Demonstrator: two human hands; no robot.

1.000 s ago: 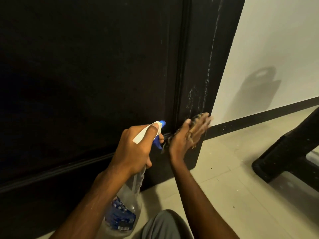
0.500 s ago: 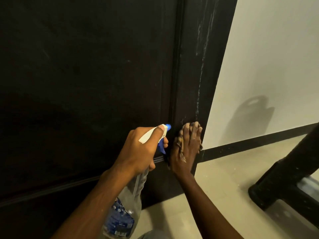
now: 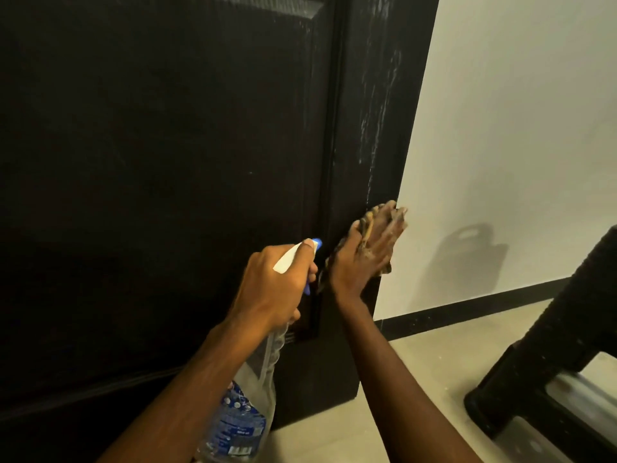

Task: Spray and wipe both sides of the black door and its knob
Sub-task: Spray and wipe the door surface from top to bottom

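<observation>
Now right hand (image 3: 365,253) presses cloth (image 3: 364,228) on door (image 3: 167,162); left hand (image 3: 273,289) grips spray bottle (image 3: 247,412)

Black panelled door (image 3: 167,162), upright, whitish streaks down its edge at one o'clock; knob not visible.

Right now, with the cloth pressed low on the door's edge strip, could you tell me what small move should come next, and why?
Probably slide the right hand and its cloth straight up the door. Whitish streaks run up the edge strip above the cloth, apparently unwiped. The left hand already holds the spray bottle aimed at that strip.
</observation>
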